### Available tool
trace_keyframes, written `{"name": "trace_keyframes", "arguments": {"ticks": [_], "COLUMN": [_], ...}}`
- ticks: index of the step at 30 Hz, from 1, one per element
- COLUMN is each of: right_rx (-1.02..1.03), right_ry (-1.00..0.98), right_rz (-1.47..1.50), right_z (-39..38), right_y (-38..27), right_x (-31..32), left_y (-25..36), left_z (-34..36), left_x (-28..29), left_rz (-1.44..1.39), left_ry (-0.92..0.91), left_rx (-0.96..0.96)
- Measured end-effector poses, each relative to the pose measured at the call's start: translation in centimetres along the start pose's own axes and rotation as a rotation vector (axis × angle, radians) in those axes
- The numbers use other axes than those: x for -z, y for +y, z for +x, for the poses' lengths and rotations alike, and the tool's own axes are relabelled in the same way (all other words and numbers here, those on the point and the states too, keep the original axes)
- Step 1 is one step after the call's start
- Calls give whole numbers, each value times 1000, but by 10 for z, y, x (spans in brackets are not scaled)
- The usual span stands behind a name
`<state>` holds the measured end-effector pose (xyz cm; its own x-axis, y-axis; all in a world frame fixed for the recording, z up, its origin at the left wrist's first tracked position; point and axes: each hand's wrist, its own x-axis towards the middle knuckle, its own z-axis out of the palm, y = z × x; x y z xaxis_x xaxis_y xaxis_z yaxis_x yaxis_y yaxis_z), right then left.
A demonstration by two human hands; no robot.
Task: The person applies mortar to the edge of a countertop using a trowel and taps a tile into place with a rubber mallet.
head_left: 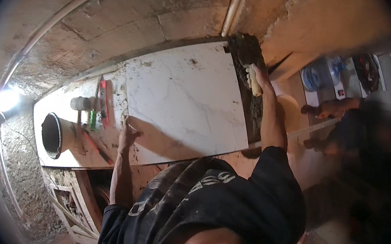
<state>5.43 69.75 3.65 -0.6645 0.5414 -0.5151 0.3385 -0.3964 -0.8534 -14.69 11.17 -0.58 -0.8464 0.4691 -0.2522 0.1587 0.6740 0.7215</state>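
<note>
My right hand (262,81) is closed around the pale handle of a trowel (256,86). Its blade end is at the strip of dark wet mortar (255,110) along the right end of a large white marbled tile (186,97); the blade is hard to make out against the mortar. On the tile's left part, near a joint line, rests my left hand (130,133) with its fingers apart, holding nothing that I can see.
Left on the counter are a mallet (80,104), a green tool (93,120), a red tool (105,100), a red-and-black tool (98,148) and a bucket (56,136). A bright lamp (7,100) shines at far left. At right is another person's arm (335,109), near water jugs (310,78).
</note>
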Motion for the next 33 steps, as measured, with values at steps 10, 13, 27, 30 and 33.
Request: {"name": "trace_keyframes", "arguments": {"ticks": [10,13,27,30,33], "right_rx": [315,240,246,189,334], "right_ry": [433,424,464,451,485], "right_rz": [-906,-859,-1050,-1065,-1160], "right_z": [-167,-226,-211,-230,-255], "right_y": [80,88,69,99,141], "right_x": [37,-4,-27,-23,-30], "left_y": [-23,-16,-26,23,38], "left_z": [-3,-10,1,-8,-11], "left_x": [-1,0,3,5,10], "left_rz": [121,16,-73,117,-37], "left_ry": [24,-8,-42,-17,-139], "left_rx": [-73,-15,-30,-93,203]}}
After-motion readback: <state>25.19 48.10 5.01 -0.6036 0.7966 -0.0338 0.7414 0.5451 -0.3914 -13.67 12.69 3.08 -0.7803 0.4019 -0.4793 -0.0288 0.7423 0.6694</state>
